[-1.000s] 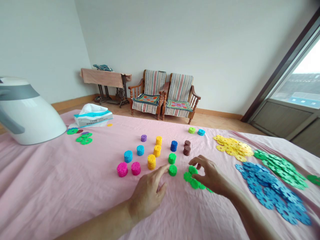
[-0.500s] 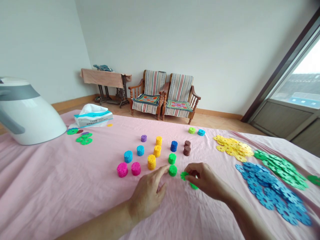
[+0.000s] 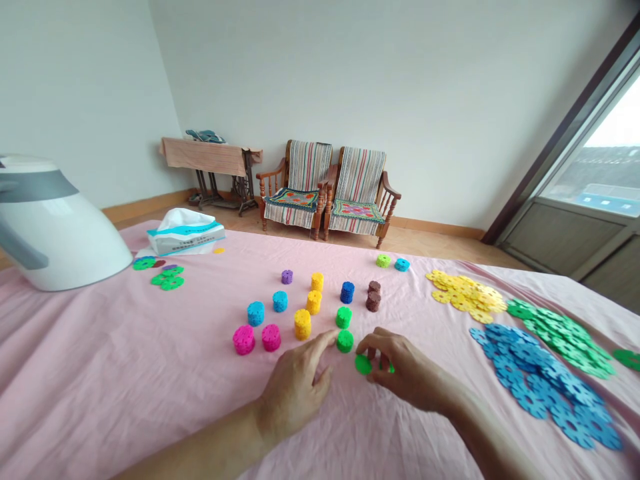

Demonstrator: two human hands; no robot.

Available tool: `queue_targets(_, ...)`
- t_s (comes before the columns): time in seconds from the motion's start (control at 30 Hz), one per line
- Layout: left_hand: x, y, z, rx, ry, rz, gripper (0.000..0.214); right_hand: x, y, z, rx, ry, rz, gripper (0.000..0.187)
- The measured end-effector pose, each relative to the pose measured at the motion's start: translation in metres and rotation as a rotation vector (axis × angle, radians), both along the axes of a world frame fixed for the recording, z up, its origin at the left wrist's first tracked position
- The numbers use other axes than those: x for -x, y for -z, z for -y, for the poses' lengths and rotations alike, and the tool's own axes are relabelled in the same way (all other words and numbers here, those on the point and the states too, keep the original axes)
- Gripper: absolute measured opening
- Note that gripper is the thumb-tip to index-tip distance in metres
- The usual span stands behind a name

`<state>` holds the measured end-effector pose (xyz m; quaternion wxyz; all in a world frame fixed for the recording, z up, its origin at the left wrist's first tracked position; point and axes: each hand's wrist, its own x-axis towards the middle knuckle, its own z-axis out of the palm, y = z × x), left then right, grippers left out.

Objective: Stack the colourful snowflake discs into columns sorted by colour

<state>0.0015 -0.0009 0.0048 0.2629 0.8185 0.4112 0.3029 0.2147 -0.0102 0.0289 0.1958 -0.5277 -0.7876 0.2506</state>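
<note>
My right hand [image 3: 407, 370] pinches a green snowflake disc [image 3: 363, 364] between thumb and index finger, just above the cloth. Partly hidden by those fingers, more green [image 3: 391, 367] shows beneath the hand. My left hand [image 3: 299, 381] rests on the cloth, thumb apart, index finger stretched to the near green stack of discs [image 3: 345, 341]; whether it touches the stack I cannot tell. Directly behind stands another green stack [image 3: 343, 317]. Yellow stacks [image 3: 303, 325] rise beyond my left hand, with pink stacks [image 3: 243, 340] to their left.
On the right lie loose piles of yellow discs [image 3: 465, 295], green discs [image 3: 565, 337] and blue discs [image 3: 547, 383]. Brown stacks [image 3: 373, 301] and a dark blue stack [image 3: 347, 292] stand farther back. A white jug [image 3: 75, 233] and a tissue pack [image 3: 186, 233] occupy the left.
My right hand has shifted slightly, its fingers more spread, and the green disc in them has come lower and a little left. My left hand keeps its place.
</note>
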Motion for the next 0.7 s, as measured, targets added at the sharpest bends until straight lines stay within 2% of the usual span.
queue_targets(0.23, 0.0, 0.002, 0.0, -0.001, -0.002, -0.011, 0.06, 0.002, 0.004, 0.0, -0.109, -0.006, 0.063, 0.018)
queue_targets(0.5, 0.0, 0.004, -0.002, -0.028, 0.015, 0.008, 0.064, 0.021, 0.016, -0.014, -0.294, 0.208, -0.17, 0.013)
queue_targets(0.7, 0.0, 0.006, -0.001, -0.046, -0.004, -0.008, 0.058, 0.033, 0.028, -0.018, -0.319, 0.28, -0.196, 0.013)
